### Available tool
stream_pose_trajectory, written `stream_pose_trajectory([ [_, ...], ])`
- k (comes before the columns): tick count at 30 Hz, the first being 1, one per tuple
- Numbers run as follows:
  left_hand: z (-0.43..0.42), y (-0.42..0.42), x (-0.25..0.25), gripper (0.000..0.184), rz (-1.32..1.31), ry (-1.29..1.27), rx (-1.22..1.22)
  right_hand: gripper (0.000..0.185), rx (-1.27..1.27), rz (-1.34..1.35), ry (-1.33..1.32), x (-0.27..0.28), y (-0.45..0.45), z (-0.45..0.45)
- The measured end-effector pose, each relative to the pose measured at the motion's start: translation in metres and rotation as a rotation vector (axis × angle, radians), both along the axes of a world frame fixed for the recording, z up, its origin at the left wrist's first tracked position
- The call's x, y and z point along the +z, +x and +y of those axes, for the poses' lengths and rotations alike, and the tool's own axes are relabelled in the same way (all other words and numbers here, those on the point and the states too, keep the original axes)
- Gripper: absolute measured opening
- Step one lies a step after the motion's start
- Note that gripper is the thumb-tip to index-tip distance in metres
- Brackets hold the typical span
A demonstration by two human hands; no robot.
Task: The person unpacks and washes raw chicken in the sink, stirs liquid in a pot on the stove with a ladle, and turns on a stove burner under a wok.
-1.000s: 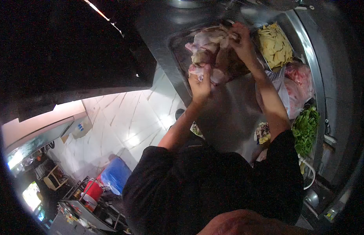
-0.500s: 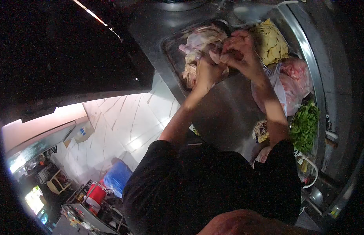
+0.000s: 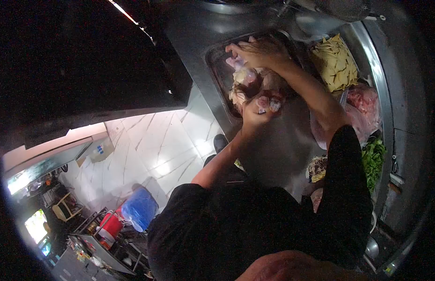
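Raw chicken (image 3: 247, 76) with pale skin lies in a dark metal tray (image 3: 216, 83) on the steel counter. My left hand (image 3: 255, 115) is closed round a piece at the near end, where reddish, knobbly ends (image 3: 269, 103) stick out past the fingers. Across the far end of the chicken reaches my right hand (image 3: 260, 52), its fingers curled over the meat. The part under its palm is hidden.
On the right stand a container of yellow sliced food (image 3: 333, 61), a plastic bag of raw meat (image 3: 362, 110) and leafy greens (image 3: 374, 161). A dark-and-yellow item (image 3: 316, 168) lies by my right sleeve. White tiled floor (image 3: 156, 140) shows at left.
My right hand has moved left and away from me, from beside the left hand to the chicken's far end. My left hand has come slightly nearer with the piece. The view has shifted a little.
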State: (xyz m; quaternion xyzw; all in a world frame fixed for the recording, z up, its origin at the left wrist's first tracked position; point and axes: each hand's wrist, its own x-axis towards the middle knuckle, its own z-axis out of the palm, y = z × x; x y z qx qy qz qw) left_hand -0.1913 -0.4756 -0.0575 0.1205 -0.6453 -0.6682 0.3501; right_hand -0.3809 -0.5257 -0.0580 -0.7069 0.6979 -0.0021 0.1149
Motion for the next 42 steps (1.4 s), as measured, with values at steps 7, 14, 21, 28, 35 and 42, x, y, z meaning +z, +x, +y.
stream_pose_trajectory([
  [7,-0.002,0.001,-0.002,0.016,0.082,-0.225,0.023,0.057,0.035,0.175,-0.043,-0.022,0.001,-0.008],
  [14,0.001,0.011,0.006,0.017,0.112,0.018,-0.03,0.053,-0.121,-0.029,-0.2,-0.042,-0.016,-0.007],
  [21,0.004,0.007,-0.004,0.009,0.119,-0.333,0.041,0.053,-0.349,-0.418,-0.402,-0.013,-0.066,0.014],
  [28,0.003,0.008,0.001,0.005,0.167,-0.486,0.02,0.061,-0.351,-0.271,-0.554,-0.02,-0.091,0.003],
  [35,0.005,0.006,-0.005,0.011,0.152,-0.436,-0.019,0.064,-0.418,-0.401,-0.273,0.013,-0.07,0.007],
  [42,0.004,0.006,-0.003,0.016,0.155,-0.461,-0.004,0.057,-0.388,-0.439,-0.367,-0.009,-0.071,0.004],
])
